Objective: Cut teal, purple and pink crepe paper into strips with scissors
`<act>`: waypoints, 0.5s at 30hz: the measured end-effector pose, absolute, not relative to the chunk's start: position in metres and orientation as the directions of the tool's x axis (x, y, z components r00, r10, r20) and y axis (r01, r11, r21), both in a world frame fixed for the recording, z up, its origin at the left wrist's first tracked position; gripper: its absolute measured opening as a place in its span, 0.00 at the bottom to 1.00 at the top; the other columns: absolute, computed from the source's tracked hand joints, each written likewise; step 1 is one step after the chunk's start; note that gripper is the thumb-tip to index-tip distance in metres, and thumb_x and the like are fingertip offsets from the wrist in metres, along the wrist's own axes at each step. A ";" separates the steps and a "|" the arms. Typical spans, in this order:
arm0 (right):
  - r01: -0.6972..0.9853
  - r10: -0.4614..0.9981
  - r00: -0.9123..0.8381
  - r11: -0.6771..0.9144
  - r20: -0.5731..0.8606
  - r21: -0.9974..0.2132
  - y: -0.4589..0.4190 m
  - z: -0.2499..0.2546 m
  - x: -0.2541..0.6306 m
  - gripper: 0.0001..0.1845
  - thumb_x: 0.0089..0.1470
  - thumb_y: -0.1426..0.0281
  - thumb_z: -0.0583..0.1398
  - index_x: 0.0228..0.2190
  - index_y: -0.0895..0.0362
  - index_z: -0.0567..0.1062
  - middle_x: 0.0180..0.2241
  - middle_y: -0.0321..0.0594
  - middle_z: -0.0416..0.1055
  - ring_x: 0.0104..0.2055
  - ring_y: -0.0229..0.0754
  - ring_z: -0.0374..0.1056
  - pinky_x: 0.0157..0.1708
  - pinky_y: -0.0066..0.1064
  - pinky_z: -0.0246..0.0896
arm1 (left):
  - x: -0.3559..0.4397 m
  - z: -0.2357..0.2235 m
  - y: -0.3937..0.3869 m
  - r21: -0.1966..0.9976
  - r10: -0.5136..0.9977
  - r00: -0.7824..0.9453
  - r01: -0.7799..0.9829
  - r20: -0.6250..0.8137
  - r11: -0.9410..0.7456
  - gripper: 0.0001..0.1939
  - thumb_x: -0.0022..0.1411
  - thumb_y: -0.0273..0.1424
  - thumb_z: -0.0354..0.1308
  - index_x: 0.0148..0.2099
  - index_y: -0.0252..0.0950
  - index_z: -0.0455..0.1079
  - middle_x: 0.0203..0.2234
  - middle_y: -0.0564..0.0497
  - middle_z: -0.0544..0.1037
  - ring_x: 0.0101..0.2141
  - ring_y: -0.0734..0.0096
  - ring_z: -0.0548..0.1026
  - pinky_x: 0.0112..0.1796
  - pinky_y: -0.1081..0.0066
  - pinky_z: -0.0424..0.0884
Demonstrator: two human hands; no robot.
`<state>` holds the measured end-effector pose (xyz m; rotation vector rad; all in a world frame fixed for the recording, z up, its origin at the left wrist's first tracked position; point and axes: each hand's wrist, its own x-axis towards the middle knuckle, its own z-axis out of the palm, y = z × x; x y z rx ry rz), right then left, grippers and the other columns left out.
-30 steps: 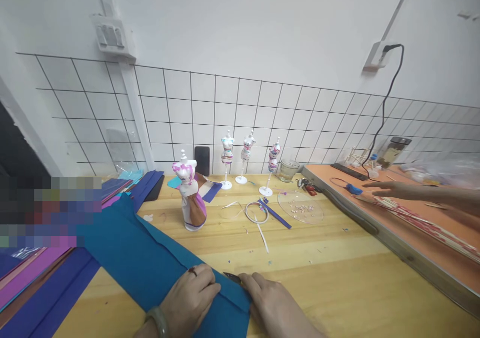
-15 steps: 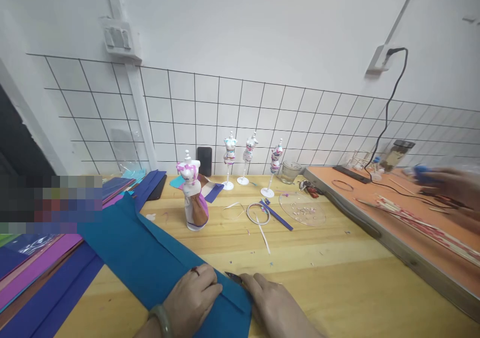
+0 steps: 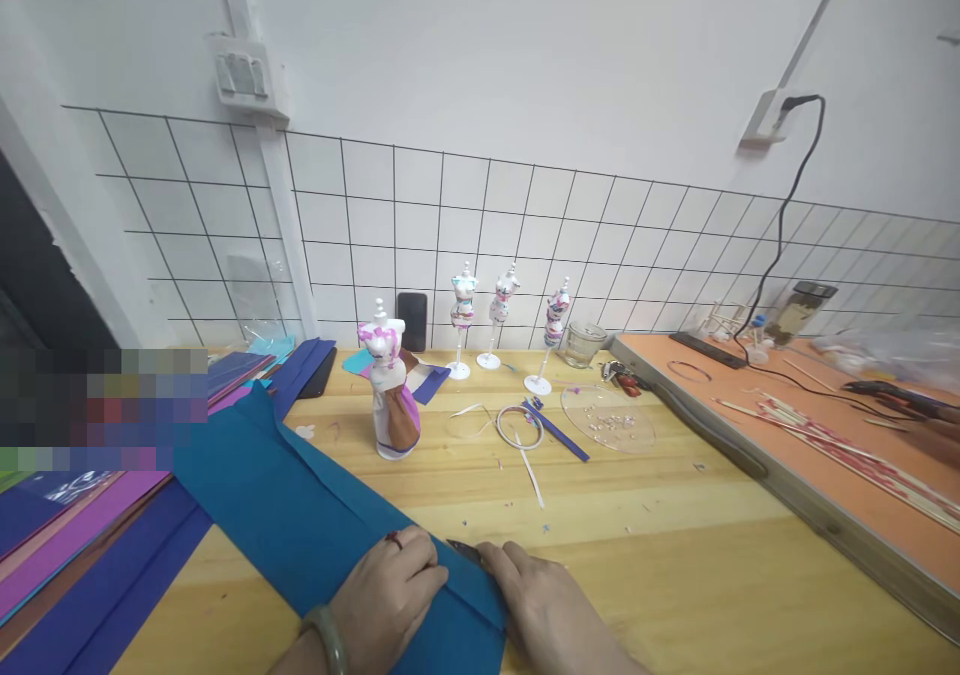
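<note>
A long teal-blue folded sheet (image 3: 300, 500), paper or thin felt, lies slantwise across the front of the wooden table. On its middle rests my left hand (image 3: 394, 590), fingers curled and pressed together, gripping it near the long edge. At the sheet's right end, my right hand (image 3: 536, 595) is closed around a dark pointed blade (image 3: 463, 552), whose tip reaches over the edge close to my left fingers. The blade's handle is hidden in the hand, so its exact kind does not show. Behind the sheet stands a small dress form (image 3: 393, 395) with brown and purple pieces around its skirt.
Three smaller dress forms (image 3: 505, 305) stand near the wall grid, beside a glass jar (image 3: 583, 343). A ring (image 3: 520, 427) and a clear plate of beads (image 3: 607, 420) lie mid-table. Coloured sheets (image 3: 127, 565) pile up left. A co-worker's hand (image 3: 941, 435) is on the orange table.
My hands and the blade stay almost where they were on the sheet. The view has shifted slightly. At the right, the co-worker's hand has drawn back toward the picture's edge.
</note>
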<state>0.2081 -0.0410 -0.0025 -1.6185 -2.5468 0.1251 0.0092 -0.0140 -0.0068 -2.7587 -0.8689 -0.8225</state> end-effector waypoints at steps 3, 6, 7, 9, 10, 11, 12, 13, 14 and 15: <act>0.892 0.901 -0.427 0.434 0.078 -0.123 -0.041 -0.004 0.209 0.19 0.51 0.82 0.57 0.44 0.54 0.68 0.30 0.37 0.73 0.27 0.43 0.74 0.24 0.27 0.63 | 0.009 -0.007 -0.014 0.041 0.491 0.690 0.558 0.532 -0.829 0.16 0.61 0.20 0.39 0.29 0.37 0.66 0.24 0.52 0.68 0.29 0.70 0.66 0.28 0.74 0.63; 0.887 0.894 -0.438 0.446 0.092 -0.119 -0.042 -0.005 0.210 0.18 0.51 0.81 0.57 0.43 0.54 0.68 0.29 0.36 0.73 0.26 0.43 0.74 0.24 0.27 0.63 | 0.009 -0.008 -0.013 0.053 0.489 0.693 0.548 0.530 -0.834 0.16 0.61 0.20 0.40 0.29 0.36 0.66 0.25 0.52 0.69 0.29 0.70 0.66 0.28 0.74 0.63; 0.885 0.893 -0.439 0.449 0.096 -0.127 -0.042 -0.004 0.210 0.18 0.51 0.81 0.57 0.43 0.54 0.68 0.30 0.36 0.73 0.27 0.43 0.74 0.24 0.27 0.63 | 0.009 -0.009 -0.013 0.054 0.489 0.692 0.549 0.532 -0.834 0.16 0.61 0.20 0.40 0.29 0.36 0.66 0.25 0.52 0.69 0.29 0.70 0.66 0.28 0.73 0.63; 0.880 0.892 -0.439 0.451 0.104 -0.151 -0.043 -0.003 0.210 0.18 0.52 0.81 0.57 0.44 0.54 0.67 0.30 0.36 0.73 0.28 0.43 0.74 0.25 0.27 0.63 | 0.009 -0.010 -0.013 0.048 0.494 0.687 0.558 0.532 -0.828 0.16 0.61 0.20 0.40 0.29 0.37 0.66 0.25 0.52 0.69 0.29 0.70 0.66 0.28 0.73 0.63; 0.878 0.893 -0.438 0.450 0.105 -0.162 -0.043 -0.002 0.209 0.18 0.52 0.81 0.57 0.44 0.55 0.67 0.30 0.37 0.73 0.28 0.43 0.74 0.25 0.27 0.63 | 0.009 -0.010 -0.013 0.043 0.495 0.685 0.563 0.535 -0.825 0.16 0.61 0.20 0.40 0.29 0.37 0.65 0.25 0.52 0.68 0.29 0.70 0.66 0.28 0.73 0.63; 0.878 0.894 -0.437 0.448 0.103 -0.169 -0.042 -0.001 0.208 0.18 0.51 0.82 0.57 0.44 0.55 0.67 0.31 0.37 0.73 0.28 0.43 0.74 0.25 0.27 0.63 | 0.010 -0.010 -0.013 0.038 0.495 0.684 0.567 0.536 -0.823 0.16 0.61 0.20 0.40 0.28 0.37 0.65 0.24 0.52 0.68 0.28 0.70 0.66 0.27 0.73 0.63; 0.878 0.895 -0.435 0.446 0.099 -0.172 -0.042 0.000 0.207 0.17 0.52 0.82 0.57 0.43 0.56 0.67 0.31 0.37 0.73 0.28 0.43 0.73 0.25 0.27 0.63 | 0.010 -0.010 -0.013 0.033 0.495 0.683 0.569 0.537 -0.822 0.16 0.61 0.20 0.40 0.28 0.37 0.65 0.24 0.52 0.68 0.28 0.70 0.66 0.27 0.74 0.63; 0.878 0.895 -0.436 0.446 0.094 -0.173 -0.041 0.001 0.206 0.16 0.52 0.81 0.56 0.43 0.56 0.67 0.30 0.38 0.73 0.28 0.43 0.73 0.25 0.27 0.63 | 0.010 -0.010 -0.013 0.031 0.494 0.681 0.570 0.540 -0.821 0.16 0.61 0.20 0.40 0.28 0.37 0.65 0.24 0.52 0.68 0.28 0.70 0.66 0.27 0.74 0.62; 0.878 0.895 -0.438 0.447 0.090 -0.171 -0.040 0.002 0.204 0.14 0.54 0.81 0.56 0.42 0.56 0.67 0.30 0.38 0.73 0.28 0.43 0.73 0.25 0.27 0.63 | 0.010 -0.009 -0.014 0.031 0.493 0.680 0.570 0.542 -0.821 0.16 0.61 0.20 0.39 0.28 0.37 0.65 0.24 0.52 0.68 0.28 0.70 0.66 0.27 0.74 0.62; 0.878 0.894 -0.440 0.449 0.088 -0.167 -0.039 0.003 0.203 0.13 0.54 0.80 0.55 0.42 0.56 0.68 0.30 0.38 0.73 0.28 0.43 0.73 0.25 0.28 0.63 | 0.010 -0.009 -0.014 0.029 0.489 0.681 0.568 0.545 -0.823 0.16 0.61 0.20 0.40 0.28 0.37 0.65 0.24 0.52 0.68 0.28 0.70 0.66 0.27 0.74 0.62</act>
